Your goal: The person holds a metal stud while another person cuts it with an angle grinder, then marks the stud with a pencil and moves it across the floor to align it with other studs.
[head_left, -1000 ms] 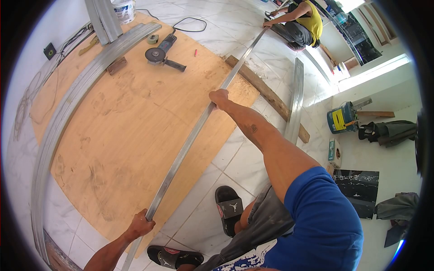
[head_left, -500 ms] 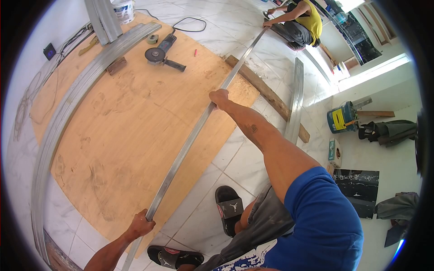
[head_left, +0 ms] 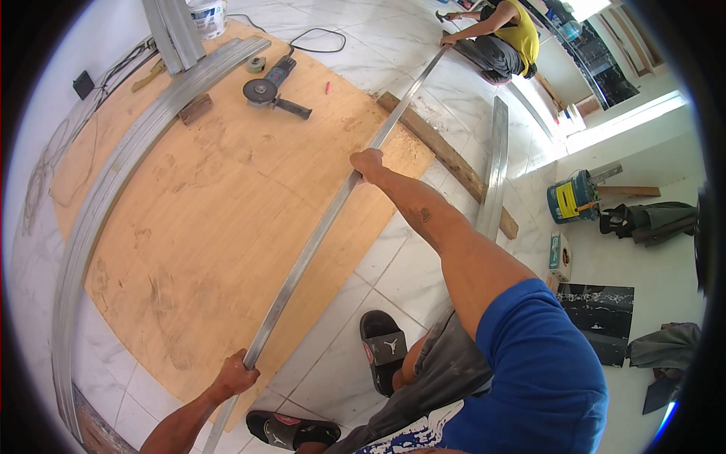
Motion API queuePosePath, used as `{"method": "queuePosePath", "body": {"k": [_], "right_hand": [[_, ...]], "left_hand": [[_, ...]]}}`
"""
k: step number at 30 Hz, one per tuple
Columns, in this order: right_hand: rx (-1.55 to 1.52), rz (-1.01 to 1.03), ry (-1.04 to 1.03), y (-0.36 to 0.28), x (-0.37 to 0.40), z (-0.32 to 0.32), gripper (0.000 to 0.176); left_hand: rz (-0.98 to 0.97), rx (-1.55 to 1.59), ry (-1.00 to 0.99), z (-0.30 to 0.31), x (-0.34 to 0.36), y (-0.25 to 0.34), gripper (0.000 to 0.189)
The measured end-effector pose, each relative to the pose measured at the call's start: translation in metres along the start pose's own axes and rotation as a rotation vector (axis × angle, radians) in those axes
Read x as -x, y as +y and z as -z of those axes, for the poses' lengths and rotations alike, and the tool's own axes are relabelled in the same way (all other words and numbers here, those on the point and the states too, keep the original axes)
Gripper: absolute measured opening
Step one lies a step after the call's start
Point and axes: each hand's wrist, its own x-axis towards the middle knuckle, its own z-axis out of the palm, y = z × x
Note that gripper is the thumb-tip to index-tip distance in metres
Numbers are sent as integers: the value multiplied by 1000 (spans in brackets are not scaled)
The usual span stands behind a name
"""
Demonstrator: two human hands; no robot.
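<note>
A long metal channel [head_left: 316, 236] runs slantwise over the plywood sheet [head_left: 204, 227]. Near the bottom, my left hand [head_left: 237, 374] is closed around it. My right hand [head_left: 367, 165] grips the same channel farther up, close to the sheet's right edge. At the channel's far end crouches a co-worker in a yellow top [head_left: 518, 34]. One of the co-worker's hands [head_left: 449, 39] is on that end, and the other holds a hammer [head_left: 442, 16].
An angle grinder [head_left: 261, 92], a tape measure [head_left: 256, 65] and a red marker [head_left: 327, 88] lie on the plywood. More metal channels [head_left: 113, 170] stretch along the left. A wooden plank [head_left: 454, 166] and another channel [head_left: 494, 166] lie right. A bucket [head_left: 572, 198] stands by the wall.
The co-worker's hammer has come up and outward, away from the channel's end. My hands and the channel have stayed in place.
</note>
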Motion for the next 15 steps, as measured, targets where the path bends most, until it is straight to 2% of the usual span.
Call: {"method": "queuePosePath", "body": {"k": [15], "right_hand": [[45,-19,21,2,-7,-2,62]], "left_hand": [[17,9,-4,1,0,1,27]]}}
